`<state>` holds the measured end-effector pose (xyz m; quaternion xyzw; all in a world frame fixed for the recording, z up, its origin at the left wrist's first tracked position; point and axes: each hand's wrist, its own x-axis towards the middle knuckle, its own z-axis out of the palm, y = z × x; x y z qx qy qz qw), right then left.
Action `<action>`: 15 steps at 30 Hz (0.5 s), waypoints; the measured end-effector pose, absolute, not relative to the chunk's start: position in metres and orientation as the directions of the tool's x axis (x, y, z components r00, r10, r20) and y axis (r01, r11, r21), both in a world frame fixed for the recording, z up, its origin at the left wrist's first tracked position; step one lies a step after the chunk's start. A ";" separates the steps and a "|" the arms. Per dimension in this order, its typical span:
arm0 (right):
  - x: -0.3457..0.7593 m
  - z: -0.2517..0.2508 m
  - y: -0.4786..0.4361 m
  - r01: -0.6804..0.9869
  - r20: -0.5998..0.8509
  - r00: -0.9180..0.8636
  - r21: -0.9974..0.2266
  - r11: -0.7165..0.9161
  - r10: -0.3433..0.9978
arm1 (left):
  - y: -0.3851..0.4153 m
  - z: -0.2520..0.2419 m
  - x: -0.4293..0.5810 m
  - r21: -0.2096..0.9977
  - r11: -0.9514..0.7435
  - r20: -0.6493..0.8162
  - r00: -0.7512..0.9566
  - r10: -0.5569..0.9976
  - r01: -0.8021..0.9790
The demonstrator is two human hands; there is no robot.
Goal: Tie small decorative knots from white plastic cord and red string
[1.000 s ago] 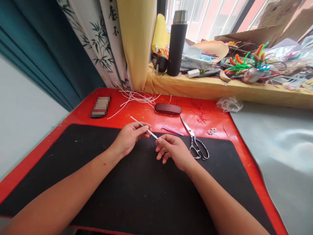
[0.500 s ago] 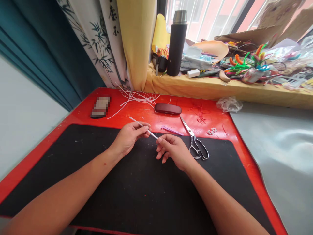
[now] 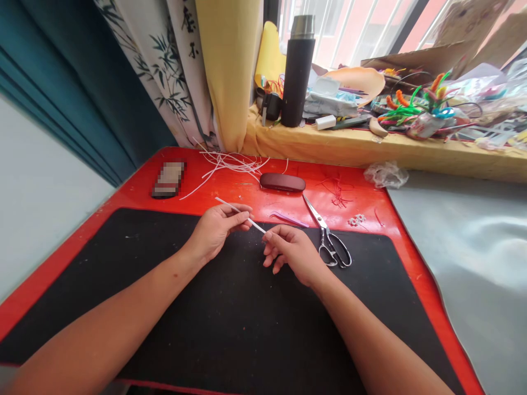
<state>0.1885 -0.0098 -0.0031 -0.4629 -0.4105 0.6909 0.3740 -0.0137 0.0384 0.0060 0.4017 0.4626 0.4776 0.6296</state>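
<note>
Little has moved since the earlier frames: the left hand [image 3: 218,226] and the free end of the white strip [image 3: 257,225] sit slightly farther left, while the right hand [image 3: 293,249] looks nearly unchanged. The strip is in the air above the far edge of the black mat [image 3: 230,329], slanting down from left to right. The left thumb and fingers pinch it partway along, its free end sticking out past them; the right thumb and forefinger grip the lower end, the other fingers loosely curled. Whether its tip passes beyond that pinch, I cannot tell. The step in hand appears to be holding or working the strip between both hands. Any next move calls for a light, steady pinch, since something so thin probably bends or twists easily. Scissors [image 3: 319,218] lie just beside the right hand, near purple tweezers [image 3: 290,219]; loose white strips [image 3: 236,163] lie farther back.
</note>
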 end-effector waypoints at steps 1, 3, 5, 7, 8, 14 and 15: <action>0.188 -0.003 -0.010 -0.136 -0.333 -0.293 -0.914 -0.383 0.896 | 0.038 0.006 -0.014 0.948 0.220 -0.199 0.112 0.974 -0.231; 0.188 -0.004 -0.010 -0.134 -0.331 -0.294 -0.914 -0.382 0.897 | 0.038 0.007 -0.014 0.947 0.220 -0.200 0.108 0.974 -0.233; 0.188 -0.003 -0.010 -0.130 -0.332 -0.293 -0.915 -0.382 0.896 | 0.038 0.007 -0.014 0.947 0.217 -0.197 0.107 0.975 -0.236; 0.188 -0.003 -0.010 -0.126 -0.334 -0.293 -0.915 -0.383 0.896 | 0.038 0.008 -0.014 0.948 0.213 -0.192 0.107 0.975 -0.238; 0.188 -0.003 -0.010 -0.124 -0.336 -0.294 -0.915 -0.384 0.895 | 0.038 0.008 -0.014 0.948 0.211 -0.190 0.107 0.976 -0.238; 0.189 -0.005 -0.010 -0.128 -0.335 -0.304 -0.913 -0.387 0.892 | 0.039 0.007 -0.015 0.952 0.196 -0.176 0.101 0.979 -0.234; 0.189 -0.005 -0.010 -0.132 -0.333 -0.306 -0.913 -0.386 0.892 | 0.040 0.006 -0.015 0.952 0.195 -0.175 0.101 0.979 -0.236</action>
